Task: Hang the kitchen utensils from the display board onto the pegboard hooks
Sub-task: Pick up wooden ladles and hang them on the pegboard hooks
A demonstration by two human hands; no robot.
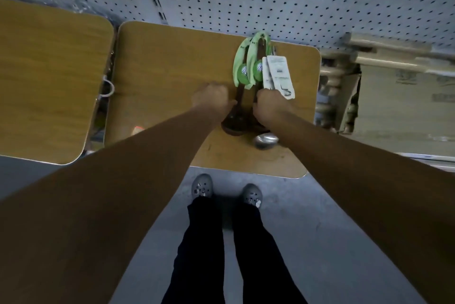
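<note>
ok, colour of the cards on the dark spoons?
Light green cards, head view.

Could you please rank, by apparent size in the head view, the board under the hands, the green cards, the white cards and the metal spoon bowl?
1. wooden board
2. green cards and white cards: about alike, not ranked
3. metal spoon bowl, partly hidden

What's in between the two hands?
Dark spoons, their handles running between the left hand and the right hand, shown in the head view.
</note>
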